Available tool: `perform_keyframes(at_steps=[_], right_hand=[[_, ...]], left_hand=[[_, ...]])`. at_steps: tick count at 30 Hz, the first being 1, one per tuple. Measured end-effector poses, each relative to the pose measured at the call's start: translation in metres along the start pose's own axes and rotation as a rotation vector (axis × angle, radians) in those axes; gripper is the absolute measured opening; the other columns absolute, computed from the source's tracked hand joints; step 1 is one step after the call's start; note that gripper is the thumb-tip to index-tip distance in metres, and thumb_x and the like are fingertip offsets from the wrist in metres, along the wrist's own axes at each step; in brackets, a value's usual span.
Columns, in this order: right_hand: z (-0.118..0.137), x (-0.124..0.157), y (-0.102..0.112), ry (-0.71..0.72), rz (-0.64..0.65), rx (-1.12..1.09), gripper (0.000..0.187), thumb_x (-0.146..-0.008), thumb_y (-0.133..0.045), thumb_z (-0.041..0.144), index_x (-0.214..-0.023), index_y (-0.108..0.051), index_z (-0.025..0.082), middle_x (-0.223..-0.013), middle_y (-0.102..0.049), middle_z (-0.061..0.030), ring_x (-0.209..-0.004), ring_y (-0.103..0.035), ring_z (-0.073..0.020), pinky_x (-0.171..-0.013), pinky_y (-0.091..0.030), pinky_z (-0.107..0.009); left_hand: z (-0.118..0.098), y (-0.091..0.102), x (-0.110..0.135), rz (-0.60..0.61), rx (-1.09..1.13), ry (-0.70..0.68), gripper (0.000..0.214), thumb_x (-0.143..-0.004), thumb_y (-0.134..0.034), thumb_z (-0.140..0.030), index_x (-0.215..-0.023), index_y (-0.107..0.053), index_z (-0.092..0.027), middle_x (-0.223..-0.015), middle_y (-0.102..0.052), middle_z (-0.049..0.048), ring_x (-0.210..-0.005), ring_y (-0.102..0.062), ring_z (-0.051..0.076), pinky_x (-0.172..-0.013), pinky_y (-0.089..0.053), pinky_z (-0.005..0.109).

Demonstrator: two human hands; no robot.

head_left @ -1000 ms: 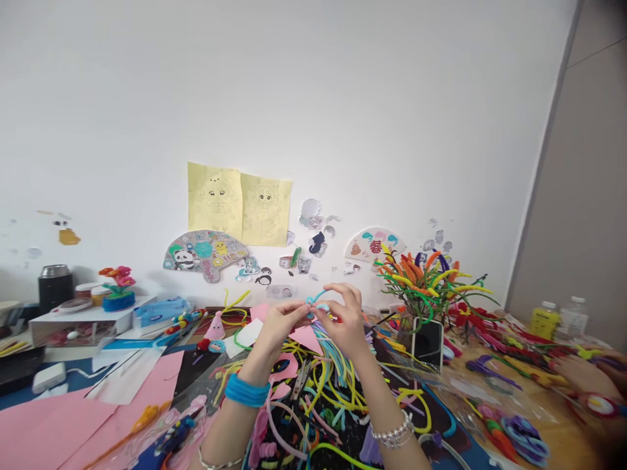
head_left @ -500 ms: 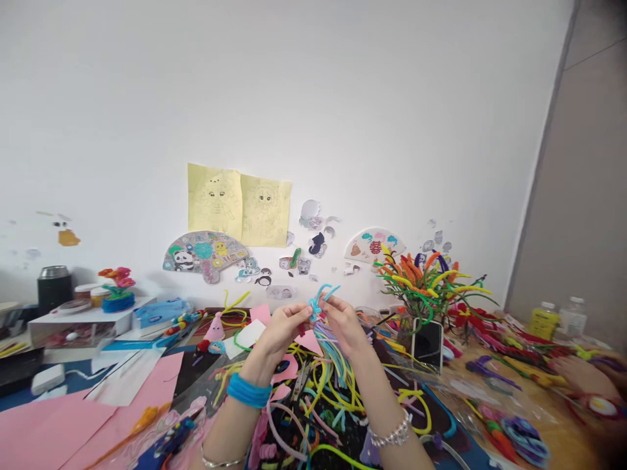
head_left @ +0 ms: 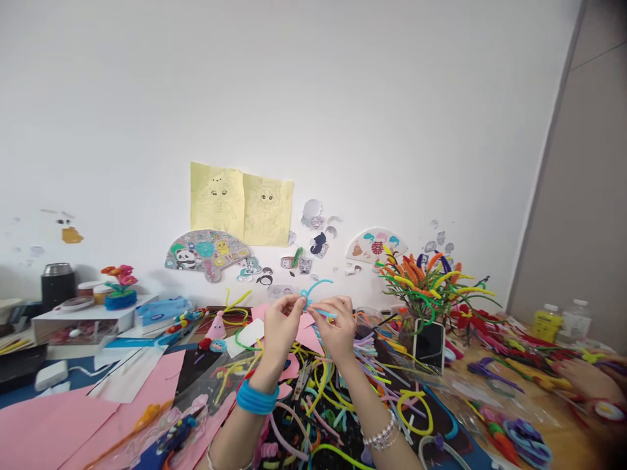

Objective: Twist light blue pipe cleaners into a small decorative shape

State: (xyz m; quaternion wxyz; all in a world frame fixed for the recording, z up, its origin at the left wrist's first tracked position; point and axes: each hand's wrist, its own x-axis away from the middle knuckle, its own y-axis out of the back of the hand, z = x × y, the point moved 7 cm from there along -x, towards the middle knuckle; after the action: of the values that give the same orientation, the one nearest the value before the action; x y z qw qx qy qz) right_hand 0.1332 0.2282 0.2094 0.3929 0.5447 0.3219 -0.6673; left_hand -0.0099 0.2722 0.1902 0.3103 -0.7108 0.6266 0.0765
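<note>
Between my two hands, raised over the cluttered table, is a blue pipe cleaner bent into a small twisted knot with loose ends sticking out. My left hand pinches the knot from the left. On the other side, the fingertips of my right hand are closed on a loose end beside the knot. One end curves up and to the right, above my right hand. Below lie many loose pipe cleaners in yellow, pink, purple and green. A blue coiled band circles my left wrist.
Pipe-cleaner flowers stand in a vase behind a phone. Pink paper lies at left, near a white box and a thermos. At far right, another person's hand rests by bottles.
My right hand has turned, and its fingers now point left towards the knot. One blue end that stuck upward now lies sideways in my right fingers. The view has shifted slightly.
</note>
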Motion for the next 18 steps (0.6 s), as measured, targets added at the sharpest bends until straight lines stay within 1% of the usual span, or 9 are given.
perform_keyframes(at_steps=[2, 4, 6, 7, 9, 11, 13, 15, 18], right_hand=[[0.008, -0.003, 0.002, 0.094, 0.029, 0.077, 0.008, -0.077, -0.07, 0.018, -0.078, -0.072, 0.025, -0.071, -0.067, -0.001, -0.076, -0.051, -0.0189, -0.073, -0.041, -0.033], [0.012, -0.006, 0.002, 0.152, 0.071, 0.13, 0.01, -0.076, -0.071, 0.018, -0.079, -0.072, 0.027, -0.076, -0.067, -0.0016, -0.079, -0.052, -0.0197, -0.076, -0.041, -0.035], [0.013, -0.008, 0.002, 0.159, 0.114, 0.149, 0.01, -0.076, -0.07, 0.019, -0.077, -0.073, 0.028, -0.092, -0.068, -0.0033, -0.091, -0.052, -0.022, -0.083, -0.042, -0.038], [0.012, -0.01, 0.002, 0.143, 0.13, 0.144, 0.009, -0.077, -0.07, 0.02, -0.075, -0.073, 0.028, -0.102, -0.067, -0.0039, -0.099, -0.05, -0.0234, -0.087, -0.041, -0.041], [0.008, -0.012, 0.001, 0.083, 0.167, 0.088, 0.007, -0.077, -0.069, 0.021, -0.073, -0.072, 0.027, -0.113, -0.064, -0.0045, -0.109, -0.047, -0.0249, -0.094, -0.039, -0.043], [0.003, -0.011, -0.003, -0.008, 0.204, -0.019, 0.005, -0.078, -0.068, 0.022, -0.073, -0.07, 0.025, -0.104, -0.067, -0.0052, -0.106, -0.051, -0.0238, -0.092, -0.042, -0.042], [-0.005, -0.009, -0.007, -0.125, 0.186, -0.121, 0.004, -0.078, -0.068, 0.024, -0.073, -0.068, 0.023, -0.089, -0.068, -0.0046, -0.094, -0.057, -0.0216, -0.084, -0.046, -0.037], [-0.014, -0.004, -0.007, -0.248, 0.101, -0.167, 0.006, -0.077, -0.069, 0.027, -0.074, -0.068, 0.022, -0.084, -0.067, -0.0044, -0.086, -0.059, -0.0203, -0.078, -0.047, -0.034], [-0.029, 0.007, -0.007, -0.446, -0.038, -0.215, 0.014, -0.075, -0.069, 0.034, -0.076, -0.07, 0.02, -0.083, -0.068, -0.005, -0.081, -0.061, -0.02, -0.076, -0.047, -0.034]], left_hand=[[-0.011, -0.001, 0.002, 0.018, -0.135, -0.075, 0.013, -0.067, -0.073, -0.027, -0.072, -0.071, -0.016, -0.068, -0.068, 0.0029, -0.064, -0.057, 0.016, -0.062, -0.041, 0.026], [-0.022, -0.004, 0.003, 0.095, -0.336, -0.168, 0.008, -0.07, -0.068, -0.024, -0.071, -0.072, -0.017, -0.067, -0.069, 0.0037, -0.063, -0.058, 0.018, -0.061, -0.04, 0.027], [-0.029, -0.009, 0.005, 0.208, -0.501, -0.25, 0.011, -0.074, -0.062, -0.021, -0.07, -0.071, -0.018, -0.065, -0.068, 0.0036, -0.061, -0.057, 0.018, -0.059, -0.039, 0.027], [-0.031, -0.01, 0.005, 0.264, -0.54, -0.271, 0.013, -0.075, -0.061, -0.021, -0.069, -0.071, -0.018, -0.065, -0.067, 0.0036, -0.061, -0.057, 0.018, -0.058, -0.039, 0.027], [-0.031, -0.011, 0.005, 0.357, -0.563, -0.282, 0.016, -0.078, -0.058, -0.021, -0.07, -0.072, -0.018, -0.067, -0.068, 0.0044, -0.064, -0.058, 0.019, -0.06, -0.04, 0.027], [-0.028, -0.01, 0.004, 0.441, -0.515, -0.233, 0.018, -0.081, -0.056, -0.023, -0.076, -0.072, -0.017, -0.074, -0.069, 0.0061, -0.071, -0.06, 0.02, -0.065, -0.043, 0.028], [-0.022, -0.01, 0.002, 0.483, -0.408, -0.152, 0.018, -0.081, -0.058, -0.026, -0.088, -0.071, -0.016, -0.083, -0.07, 0.0074, -0.078, -0.061, 0.02, -0.071, -0.046, 0.029], [-0.017, -0.01, 0.001, 0.468, -0.303, -0.105, 0.023, -0.076, -0.065, -0.028, -0.096, -0.068, -0.015, -0.09, -0.069, 0.0079, -0.08, -0.061, 0.02, -0.073, -0.048, 0.03], [-0.01, -0.012, -0.001, 0.388, -0.196, -0.099, 0.029, -0.071, -0.072, -0.028, -0.097, -0.065, -0.015, -0.089, -0.068, 0.0068, -0.078, -0.062, 0.018, -0.07, -0.05, 0.028]])
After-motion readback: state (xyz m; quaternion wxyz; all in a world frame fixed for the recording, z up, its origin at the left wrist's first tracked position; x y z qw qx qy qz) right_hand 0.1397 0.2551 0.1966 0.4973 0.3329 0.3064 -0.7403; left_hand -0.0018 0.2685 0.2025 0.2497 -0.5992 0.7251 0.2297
